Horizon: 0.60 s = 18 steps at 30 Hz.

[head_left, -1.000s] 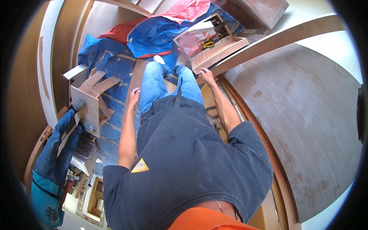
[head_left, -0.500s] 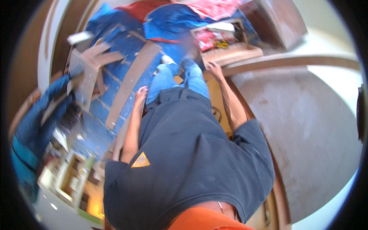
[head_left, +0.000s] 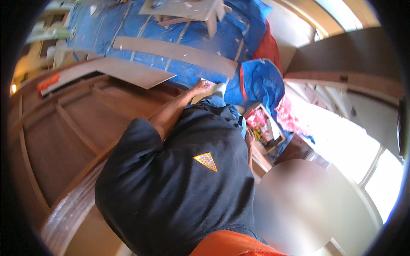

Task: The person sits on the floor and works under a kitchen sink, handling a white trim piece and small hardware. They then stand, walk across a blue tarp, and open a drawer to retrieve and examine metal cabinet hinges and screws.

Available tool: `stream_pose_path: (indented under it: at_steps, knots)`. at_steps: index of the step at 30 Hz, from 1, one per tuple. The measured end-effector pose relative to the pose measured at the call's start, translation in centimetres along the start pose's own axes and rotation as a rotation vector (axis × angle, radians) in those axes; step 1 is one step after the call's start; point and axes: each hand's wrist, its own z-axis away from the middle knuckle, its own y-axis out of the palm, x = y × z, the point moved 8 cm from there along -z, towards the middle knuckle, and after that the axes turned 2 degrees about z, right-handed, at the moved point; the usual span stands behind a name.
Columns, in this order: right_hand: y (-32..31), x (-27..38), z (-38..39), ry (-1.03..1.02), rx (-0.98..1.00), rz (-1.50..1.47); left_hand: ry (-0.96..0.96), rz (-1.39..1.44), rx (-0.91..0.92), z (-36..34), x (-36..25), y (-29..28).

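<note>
My left hand [head_left: 202, 87] hangs in front of my legs with its fingers curled in. What it holds, if anything, cannot be made out. Close to it is a pale tan flat piece [head_left: 197, 99], partly hidden. My right hand [head_left: 249, 136] shows only in part past my dark shirt, and its fingers are hard to see. It is nearest to a wooden drawer-like box [head_left: 273, 145] that holds a red packet [head_left: 257, 119] and other small items.
A long brown board [head_left: 175, 53] lies on the blue tarp [head_left: 205, 36]. Beyond it stands a wooden piece [head_left: 192, 10]. To the left are a ribbed brown wooden frame [head_left: 64, 132], a flat panel [head_left: 124, 70] and an orange object [head_left: 49, 83]. Bunched blue sheeting [head_left: 262, 81] lies ahead right.
My view and body have turned left. The ribbed frame now fills the left side, and the box has shifted to the right. My right hand has become mostly hidden behind my shirt.
</note>
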Motion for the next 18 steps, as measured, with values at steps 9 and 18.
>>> stream_pose_path:
  at_steps: [9,18]
  knots:
    - [-1.4,9.1,-6.6,0.082,0.214,0.199,-0.028,0.319,-0.361,4.2,7.6,-2.6]
    - [7.8,23.6,-12.9,0.013,0.413,0.526,-0.031,0.53,-0.891,17.4,8.1,-5.2]
